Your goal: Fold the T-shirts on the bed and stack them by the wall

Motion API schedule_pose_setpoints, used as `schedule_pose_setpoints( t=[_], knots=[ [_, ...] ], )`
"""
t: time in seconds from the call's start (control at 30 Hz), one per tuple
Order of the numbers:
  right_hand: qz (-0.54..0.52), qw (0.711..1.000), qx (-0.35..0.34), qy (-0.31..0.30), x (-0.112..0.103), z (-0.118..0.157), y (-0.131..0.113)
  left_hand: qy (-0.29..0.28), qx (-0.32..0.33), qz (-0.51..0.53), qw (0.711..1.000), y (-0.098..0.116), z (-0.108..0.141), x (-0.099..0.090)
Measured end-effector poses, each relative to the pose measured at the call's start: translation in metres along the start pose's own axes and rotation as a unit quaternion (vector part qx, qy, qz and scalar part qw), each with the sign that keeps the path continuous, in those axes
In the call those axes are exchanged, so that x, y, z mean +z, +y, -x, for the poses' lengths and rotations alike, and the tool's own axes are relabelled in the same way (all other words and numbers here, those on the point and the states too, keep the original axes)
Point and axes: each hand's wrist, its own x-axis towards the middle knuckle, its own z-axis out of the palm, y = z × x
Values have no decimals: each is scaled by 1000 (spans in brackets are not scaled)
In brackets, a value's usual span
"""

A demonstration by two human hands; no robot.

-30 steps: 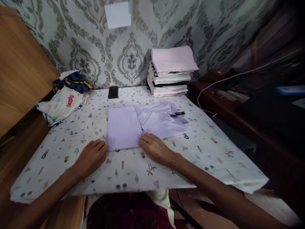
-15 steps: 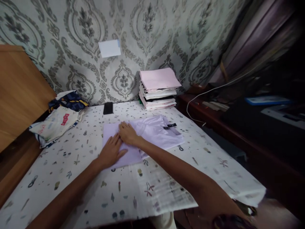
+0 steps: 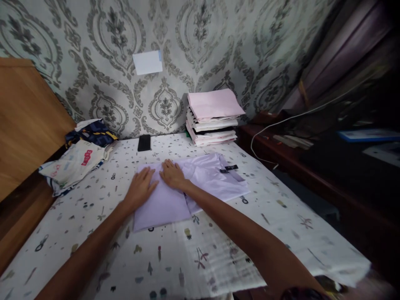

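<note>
A lavender shirt (image 3: 165,208) lies partly folded on the table, its left part doubled over into a flat panel. Toward the right end its collar shows a black label (image 3: 229,168). My left hand (image 3: 139,188) rests flat on the panel's left edge, fingers stretched out. Farther right, my right hand (image 3: 172,174) presses flat on the upper part of the panel, close to the fold. Neither hand grips the cloth.
A patterned white cloth (image 3: 162,258) covers the table. Behind the shirt stand a stack of folded garments (image 3: 215,104) and a black phone (image 3: 144,143). Printed bags (image 3: 78,160) lie at the left by a wooden panel (image 3: 28,121). A white cable (image 3: 281,123) runs along the right.
My left hand has slid up and left to the shirt's edge, away from my right hand. My right hand stays on the panel. The view has shifted slightly.
</note>
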Motion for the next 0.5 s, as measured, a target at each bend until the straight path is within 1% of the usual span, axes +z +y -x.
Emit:
schedule_pose_setpoints(
  t=[0.07, 0.13, 0.17, 0.2, 0.23, 0.3, 0.33, 0.37, 0.4, 0.43, 0.47, 0.5],
  knots=[
    [-9, 1000, -2, 6, -3, 3, -2, 4, -49, 38, 998, -13, -8, 1],
    [-19, 1000, -4, 21, -5, 8, -4, 35, -81, 114, 990, -21, -8, 2],
    [-25, 999, -8, 34, -5, 11, -5, 58, -103, 167, 979, -23, -5, 2],
    [-32, 998, -14, 51, -5, 15, -6, 82, -132, 224, 962, -23, -1, 1],
    [-39, 997, -21, 67, -4, 19, -7, 103, -172, 283, 938, -23, 4, -2],
    [-51, 994, -38, 89, -1, 26, -9, 125, -266, 392, 872, -21, 14, -12],
    [-55, 993, -42, 92, 1, 30, -9, 118, -307, 441, 835, -18, 19, -19],
    [-57, 993, -43, 89, 3, 33, -10, 93, -335, 486, 802, -15, 22, -26],
    [-57, 994, -43, 81, 6, 36, -9, 53, -353, 525, 773, -12, 25, -34],
    [-57, 995, -41, 73, 7, 38, -9, 6, -364, 554, 749, -7, 26, -40],
    [-59, 995, -38, 68, 8, 39, -8, -37, -370, 571, 732, -2, 27, -46],
    [-65, 995, -35, 68, 9, 39, -8, -68, -376, 577, 721, 3, 27, -50]
  ],
)
